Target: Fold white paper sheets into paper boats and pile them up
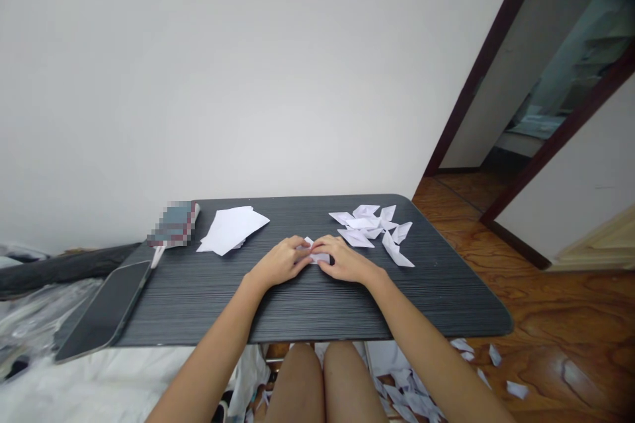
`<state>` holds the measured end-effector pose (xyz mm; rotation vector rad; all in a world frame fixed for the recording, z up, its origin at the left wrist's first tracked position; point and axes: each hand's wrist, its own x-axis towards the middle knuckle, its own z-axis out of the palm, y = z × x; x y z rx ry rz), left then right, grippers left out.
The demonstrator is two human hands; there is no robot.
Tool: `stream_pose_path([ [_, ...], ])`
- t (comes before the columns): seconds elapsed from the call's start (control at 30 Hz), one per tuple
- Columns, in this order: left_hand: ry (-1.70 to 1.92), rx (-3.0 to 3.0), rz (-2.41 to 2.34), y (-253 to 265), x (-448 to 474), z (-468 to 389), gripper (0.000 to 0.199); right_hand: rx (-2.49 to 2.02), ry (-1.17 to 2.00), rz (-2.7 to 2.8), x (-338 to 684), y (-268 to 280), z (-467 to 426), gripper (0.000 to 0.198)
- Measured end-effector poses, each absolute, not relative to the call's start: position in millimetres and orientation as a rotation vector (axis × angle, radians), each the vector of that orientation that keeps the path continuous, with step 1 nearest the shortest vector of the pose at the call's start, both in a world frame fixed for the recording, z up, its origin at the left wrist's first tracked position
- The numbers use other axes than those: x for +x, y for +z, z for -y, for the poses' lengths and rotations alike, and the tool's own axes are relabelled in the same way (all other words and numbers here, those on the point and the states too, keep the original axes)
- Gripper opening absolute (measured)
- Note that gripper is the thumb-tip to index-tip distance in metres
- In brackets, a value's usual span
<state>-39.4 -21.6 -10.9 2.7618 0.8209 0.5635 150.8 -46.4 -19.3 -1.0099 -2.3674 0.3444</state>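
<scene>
Between my two hands, on the dark table, lies a small white folded paper (pixel 320 257). My left hand (pixel 282 260) has its fingers pressed on the paper's left side. From the right, my right hand (pixel 344 260) curls its fingertips onto the same piece, close to the left fingertips. The fingers hide part of the folds. A stack of flat white paper sheets (pixel 231 228) rests to the left, beyond my left hand. Past my right hand sits a loose pile of folded paper boats (pixel 366 223), several of them overlapping.
The dark striped table (pixel 317 317) stands against a white wall. A tablet (pixel 106 310) overhangs its left front corner, near a blurred packet (pixel 173 223). More folded papers (pixel 407 393) lie on the floor below at the right. A doorway opens at the far right.
</scene>
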Motion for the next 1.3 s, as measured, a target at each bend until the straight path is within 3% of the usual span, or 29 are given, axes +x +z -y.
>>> stream_pose_path([
  [0.4, 0.620, 2.676, -0.840, -15.2, -44.0, 17.9, 0.027, -1.061, 0.357, 2.198, 144.5, -30.7, 33.4, 0.016],
  [0.73, 0.702, 2.463, -1.199, -25.9, -45.5, 5.6, 0.014, -1.271, 0.382, 2.098, 143.0, -35.7, 28.8, 0.004],
  [0.93, 0.595, 2.741, -1.452, -25.3, -30.0, 19.6, 0.021, -1.347, 0.004, 2.261, 129.6, -25.5, 43.4, 0.027],
  [1.1, 0.517, 2.809, -1.157, -25.7, -29.3, 24.1, 0.026, -1.253, -0.013, 2.448, 127.1, -26.1, 58.9, 0.032],
  [1.3, 0.697, 2.726, -1.195, -25.9, -49.1, 37.1, 0.023, -1.378, -0.018, 2.402, 136.9, -23.7, 73.2, 0.033],
])
